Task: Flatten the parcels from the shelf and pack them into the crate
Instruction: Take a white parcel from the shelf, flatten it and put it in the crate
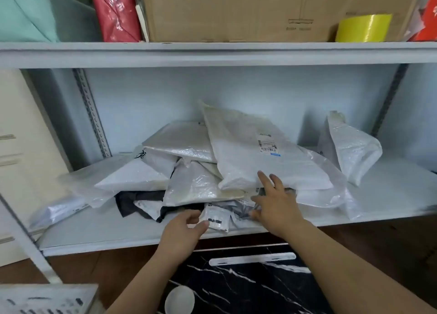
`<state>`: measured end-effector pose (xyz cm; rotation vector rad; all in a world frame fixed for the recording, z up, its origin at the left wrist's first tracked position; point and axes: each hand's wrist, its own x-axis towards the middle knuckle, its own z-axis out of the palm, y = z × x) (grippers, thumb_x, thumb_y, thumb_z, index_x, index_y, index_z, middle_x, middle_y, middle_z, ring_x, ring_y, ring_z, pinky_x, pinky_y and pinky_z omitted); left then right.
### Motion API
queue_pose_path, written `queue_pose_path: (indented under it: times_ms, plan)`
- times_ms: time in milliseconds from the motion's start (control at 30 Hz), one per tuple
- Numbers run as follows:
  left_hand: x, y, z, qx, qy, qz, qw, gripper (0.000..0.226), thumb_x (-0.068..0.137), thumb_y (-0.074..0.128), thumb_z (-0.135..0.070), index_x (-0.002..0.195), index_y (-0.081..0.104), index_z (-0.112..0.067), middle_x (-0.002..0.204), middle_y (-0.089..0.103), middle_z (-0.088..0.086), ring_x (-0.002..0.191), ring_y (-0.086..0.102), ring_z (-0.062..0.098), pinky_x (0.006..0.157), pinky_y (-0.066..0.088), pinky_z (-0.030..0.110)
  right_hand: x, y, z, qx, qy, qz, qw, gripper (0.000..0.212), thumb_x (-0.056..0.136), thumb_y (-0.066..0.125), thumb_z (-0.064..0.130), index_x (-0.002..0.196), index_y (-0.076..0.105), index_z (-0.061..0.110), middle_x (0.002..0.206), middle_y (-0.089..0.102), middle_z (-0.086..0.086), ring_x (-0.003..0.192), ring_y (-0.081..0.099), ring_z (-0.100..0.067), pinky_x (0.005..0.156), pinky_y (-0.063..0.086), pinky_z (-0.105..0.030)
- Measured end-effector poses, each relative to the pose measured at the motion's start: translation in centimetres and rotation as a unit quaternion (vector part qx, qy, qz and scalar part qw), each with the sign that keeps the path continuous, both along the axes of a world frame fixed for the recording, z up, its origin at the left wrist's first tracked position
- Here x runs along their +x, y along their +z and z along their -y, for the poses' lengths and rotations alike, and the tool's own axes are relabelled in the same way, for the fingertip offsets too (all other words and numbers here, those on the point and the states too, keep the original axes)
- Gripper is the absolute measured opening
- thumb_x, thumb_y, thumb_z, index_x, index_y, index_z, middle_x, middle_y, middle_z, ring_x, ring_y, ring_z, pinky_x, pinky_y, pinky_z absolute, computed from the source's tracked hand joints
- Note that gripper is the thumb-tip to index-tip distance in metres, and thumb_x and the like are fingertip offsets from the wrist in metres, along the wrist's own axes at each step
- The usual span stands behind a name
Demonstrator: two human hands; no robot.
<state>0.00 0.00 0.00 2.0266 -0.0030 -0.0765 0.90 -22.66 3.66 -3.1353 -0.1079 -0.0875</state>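
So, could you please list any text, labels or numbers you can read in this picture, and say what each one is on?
No text here reads clearly.
Shipping label on the big white parcel: barcode and print, too small to read.
Label on the small parcel by the left hand: blurred.
Black mark on a white parcel: illegible.
Print on the cardboard box: too faint.

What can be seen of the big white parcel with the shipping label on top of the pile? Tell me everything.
The big white parcel is a soft, glossy plastic mailer, puffy and slightly wrinkled. It lies tilted on top of the pile of parcels on the lower shelf, its far end propped up toward the back wall. A printed shipping label with barcodes and a blue strip sits on its upper face. The right hand touches its near edge with its fingers spread.
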Motion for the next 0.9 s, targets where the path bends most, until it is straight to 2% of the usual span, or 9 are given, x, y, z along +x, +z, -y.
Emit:
queue_pose_path:
  times_ms: [67,133,233,333,433,567,700,800,900]
  plan:
    - [1.1,-0.3,-0.1,-0.035,0.016,-0.010,0.999,0.026,0.085,0.068,-0.032,0.110,0.062,-0.027,0.106,0.064,-0.010,0.098,0.066,0.017,0.094,0.051,0.044,1.7,-0.7,-0.5,-0.020,0.001,-0.013,1.000,0.041,0.098,0.045,0.045,0.136,0.052,0.030,0.160,-0.021,0.003,0.147,-0.013,-0.028,0.107,0.032,-0.047]
    - [1.8,-0.3,-0.3,-0.028,0.019,-0.015,0.999,0.027,0.087,0.067,-0.031,0.112,0.063,-0.024,0.105,0.065,-0.010,0.096,0.066,0.016,0.093,0.052,0.043,3.2,-1.4,-0.7,-0.019,-0.001,-0.012,1.000,0.049,0.099,0.044,0.042,0.144,0.038,0.023,0.160,-0.020,0.005,0.147,-0.012,-0.026,0.107,0.035,-0.048]
    - [2.4,-0.5,-0.3,-0.038,0.023,-0.021,0.999,0.032,0.088,0.066,-0.030,0.118,0.063,-0.018,0.103,0.066,-0.008,0.092,0.067,0.014,0.090,0.053,0.038,4.3,-2.6,-0.4,0.010,0.003,0.037,0.999,0.058,0.101,0.041,0.039,0.150,0.024,0.012,0.162,-0.008,0.005,0.148,-0.003,-0.022,0.109,0.036,-0.046]
    - [2.1,0.2,0.0,-0.114,0.031,-0.044,0.992,0.040,0.087,0.068,-0.030,0.123,0.059,-0.015,0.104,0.068,-0.002,0.092,0.067,0.013,0.081,0.053,0.029,3.8,-2.9,-0.8,0.065,0.031,0.156,0.985,0.058,0.096,0.054,0.031,0.143,0.038,0.001,0.159,0.020,-0.008,0.144,0.020,-0.028,0.104,0.042,-0.047]
    - [1.1,1.3,0.7,-0.215,0.032,-0.075,0.973,0.058,0.080,0.073,-0.035,0.131,0.052,-0.015,0.110,0.067,0.001,0.099,0.065,0.015,0.088,0.053,0.034,1.8,-2.9,-2.1,0.070,0.063,0.238,0.967,0.057,0.085,0.069,0.029,0.131,0.054,-0.001,0.147,0.043,-0.013,0.130,0.044,-0.033,0.088,0.054,-0.050]
    - [-2.1,2.4,2.0,-0.272,-0.002,-0.102,0.957,0.091,0.065,0.078,-0.041,0.142,0.036,-0.019,0.122,0.062,0.004,0.107,0.064,0.019,0.095,0.051,0.041,-3.6,-2.9,-5.6,0.062,0.092,0.273,0.955,0.056,0.075,0.078,0.038,0.117,0.066,0.003,0.135,0.055,-0.008,0.112,0.058,-0.027,0.065,0.059,-0.036]
    - [-6.3,3.1,2.7,-0.375,-0.017,-0.125,0.918,0.054,0.079,0.068,-0.034,0.125,0.051,-0.012,0.106,0.072,0.012,0.097,0.070,0.025,0.073,0.059,0.037,-9.4,-5.0,-8.9,0.116,0.157,0.256,0.947,0.066,0.073,0.077,0.036,0.129,0.058,0.007,0.135,0.051,-0.002,0.113,0.053,-0.020,0.060,0.057,-0.025]
    - [-8.9,2.1,2.1,-0.414,0.055,-0.158,0.895,0.043,0.087,0.064,-0.034,0.116,0.061,-0.003,0.096,0.073,0.017,0.089,0.071,0.030,0.067,0.057,0.034,-12.9,-6.0,-10.6,0.110,0.189,0.243,0.945,0.056,0.062,0.081,0.039,0.113,0.069,0.017,0.135,0.047,0.002,0.116,0.050,-0.016,0.053,0.054,-0.019]
    - [-11.5,1.3,0.4,-0.474,0.127,-0.134,0.861,0.035,0.096,0.053,-0.025,0.122,0.058,-0.002,0.103,0.071,0.016,0.094,0.067,0.032,0.073,0.052,0.039,-16.1,-6.3,-11.3,0.079,0.251,0.245,0.933,0.031,0.067,0.066,0.039,0.093,0.075,0.026,0.126,0.060,0.006,0.109,0.060,-0.011,0.049,0.051,-0.018]
